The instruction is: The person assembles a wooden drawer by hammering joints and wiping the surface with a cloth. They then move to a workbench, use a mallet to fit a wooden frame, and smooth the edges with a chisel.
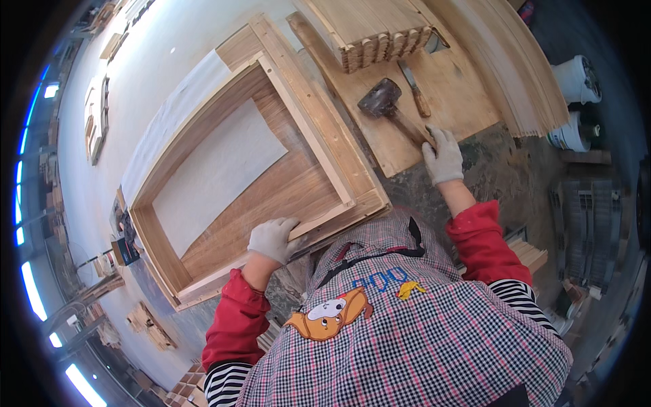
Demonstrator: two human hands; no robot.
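Note:
A dark-headed mallet [381, 97] lies on a plywood board, its wooden handle pointing toward me. My right hand [442, 157], in a pale work glove, has its fingers closed round the end of that handle. To the left is a large wooden frame [319, 159] with a wood-grain panel inside. A white sheet [220, 169] partly covers the panel. My gloved left hand [272, 239] grips the near rail of the frame, fingers curled over its edge. Beside the mallet, a knife-like tool [415, 89] with a wooden handle rests on the board.
The plywood board [471, 102] carries a stack of slotted wooden pieces [380, 41] at the back. Long thin wooden strips [515, 68] are piled to the right. White buckets [576, 80] stand beyond them. Grey racks [590, 224] are lower on the right.

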